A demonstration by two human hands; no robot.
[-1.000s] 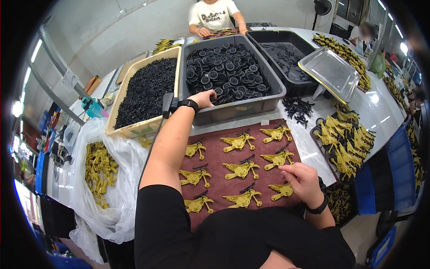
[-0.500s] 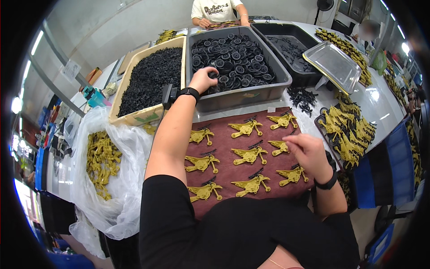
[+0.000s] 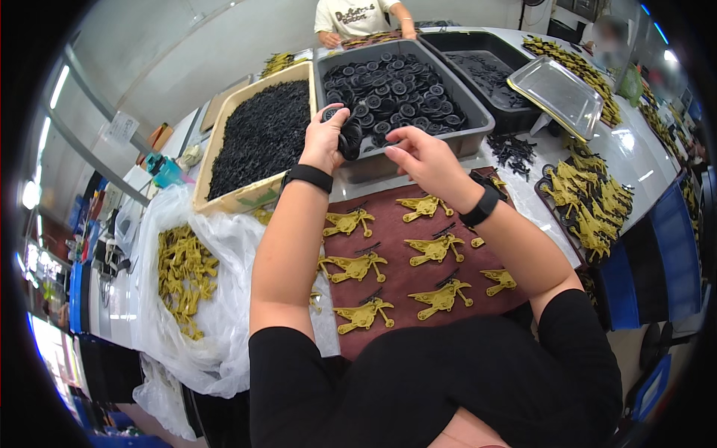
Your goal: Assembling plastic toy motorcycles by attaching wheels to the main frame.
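Observation:
My left hand (image 3: 324, 142) is closed around several black toy wheels (image 3: 349, 140), held up at the near left corner of the grey bin (image 3: 418, 158). Loose black spoked wheels (image 3: 388, 93) fill that bin. Over its near rim, to the right of those held wheels, my right hand (image 3: 420, 155) reaches in with thumb and fingers apart and nothing visible between them. Below my hands, yellow plastic motorcycle body parts (image 3: 435, 249), each with a thin black piece by it, lie in rows on a dark red mat (image 3: 396, 280). My right forearm hides part of the right column.
Left of the wheels stands a cream bin (image 3: 202, 196) of small black parts. A clear plastic bag (image 3: 231, 254) holds more yellow parts. At the right are a black tray (image 3: 515, 127), a clear lid (image 3: 560, 97) and a pile of yellow-and-black assemblies (image 3: 586, 198). Another person (image 3: 358, 19) sits opposite.
My left hand has drawn up out of the wheels with several in its grip. My right hand has moved from the mat's right side up and left to the bin's front rim.

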